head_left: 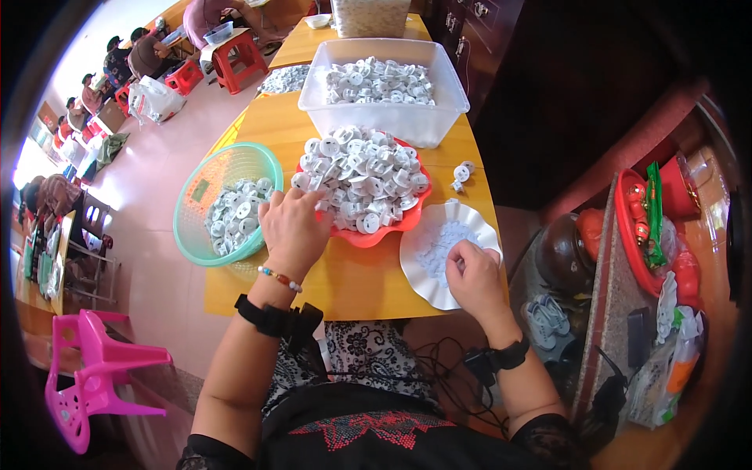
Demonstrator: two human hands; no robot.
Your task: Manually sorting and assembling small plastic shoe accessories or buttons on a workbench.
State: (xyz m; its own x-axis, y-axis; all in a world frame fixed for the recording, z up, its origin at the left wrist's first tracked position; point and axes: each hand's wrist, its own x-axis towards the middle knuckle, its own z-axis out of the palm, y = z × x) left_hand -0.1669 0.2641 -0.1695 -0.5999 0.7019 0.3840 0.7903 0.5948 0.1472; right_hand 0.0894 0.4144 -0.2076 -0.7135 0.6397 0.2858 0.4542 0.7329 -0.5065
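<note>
My left hand [296,227] is at the left rim of a red scalloped bowl [366,237], between it and a green mesh basket [186,211]. Its fingers curl downward beside the heap of small round white plastic parts [360,176] in the bowl; the fingertips are hidden. More such white parts [237,219] lie in the basket. Over the right side of a white wavy-edged plate [415,270], my right hand [476,278] is closed, thumb against the bent fingers; what it pinches is hidden. Tiny pale pieces [442,247] are spread on that plate.
Behind the bowl stands a translucent plastic tub [384,117] of white parts. A few loose parts [462,174] lie at the table's right. A pink plastic chair [102,368] is at left. Cables [446,364] hang below the table. People sit at tables in the far left.
</note>
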